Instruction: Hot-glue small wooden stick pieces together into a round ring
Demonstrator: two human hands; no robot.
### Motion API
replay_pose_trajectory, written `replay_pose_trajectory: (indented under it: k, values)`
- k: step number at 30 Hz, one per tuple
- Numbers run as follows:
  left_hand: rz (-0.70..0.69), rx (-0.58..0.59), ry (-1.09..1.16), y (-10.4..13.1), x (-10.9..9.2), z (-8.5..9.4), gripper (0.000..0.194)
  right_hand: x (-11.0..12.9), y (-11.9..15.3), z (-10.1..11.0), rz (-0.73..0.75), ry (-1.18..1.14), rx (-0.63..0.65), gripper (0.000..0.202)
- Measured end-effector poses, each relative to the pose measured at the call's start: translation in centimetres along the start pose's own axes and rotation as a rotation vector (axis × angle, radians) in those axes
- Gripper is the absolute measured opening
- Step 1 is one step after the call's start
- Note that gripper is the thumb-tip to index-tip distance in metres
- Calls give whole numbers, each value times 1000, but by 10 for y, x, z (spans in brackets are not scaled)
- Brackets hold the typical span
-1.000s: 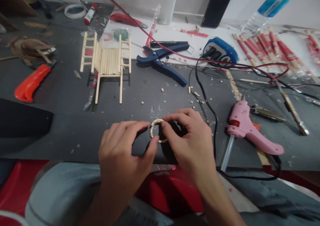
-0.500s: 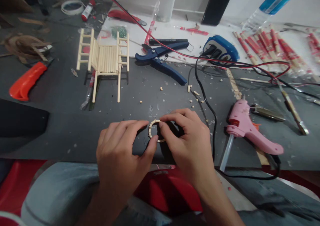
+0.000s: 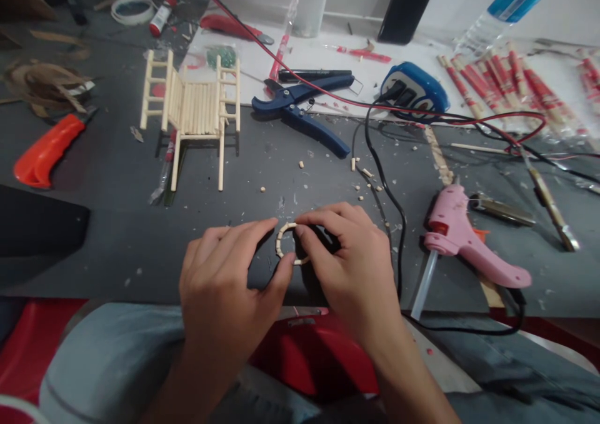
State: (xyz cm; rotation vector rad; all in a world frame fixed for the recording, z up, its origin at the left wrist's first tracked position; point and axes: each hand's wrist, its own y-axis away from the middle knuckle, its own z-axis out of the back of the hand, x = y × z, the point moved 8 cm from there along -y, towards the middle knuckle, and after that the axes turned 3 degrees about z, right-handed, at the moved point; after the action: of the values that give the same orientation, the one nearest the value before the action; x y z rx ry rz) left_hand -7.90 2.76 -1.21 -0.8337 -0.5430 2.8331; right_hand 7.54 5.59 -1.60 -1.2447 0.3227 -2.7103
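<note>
A small ring of short pale wooden stick pieces [image 3: 278, 246] is at the desk's front, between my hands. My right hand [image 3: 354, 255] pinches its right side between thumb and fingers, which cover that part. The thumb tip of my left hand [image 3: 229, 267] touches the ring's lower edge. Its index finger stretches out near the ring's upper left, apart from the thumb. Farther back on the left stands a miniature chair of thin wooden sticks [image 3: 197, 108], with ladder-like sides.
A pink glue gun [image 3: 454, 224] with its black cord lies at right. Blue cutters [image 3: 304, 111], a blue power socket block [image 3: 415, 92] and bundles of sticks in red wrappers [image 3: 510, 83] are behind. An orange-handled tool [image 3: 49, 152] lies left. Red and black wires cross the desk.
The view shifts very slightly. Both hands stay around the ring, which shows a little more of its left side; nothing is let go.
</note>
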Motion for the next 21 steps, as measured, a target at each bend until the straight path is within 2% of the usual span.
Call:
replay_pose_trajectory:
  k: [9, 15, 21]
  values:
    - [-17, -1, 16, 0, -1, -1, 31, -1, -2, -1, -14, -43, 0, 16]
    - [-11, -13, 27, 1, 0, -1, 39, -3, -7, -4, 1, -46, 68, 16]
    - [-9, 13, 25, 1, 0, 0, 39, -2, -7, -3, 14, -37, 113, 17]
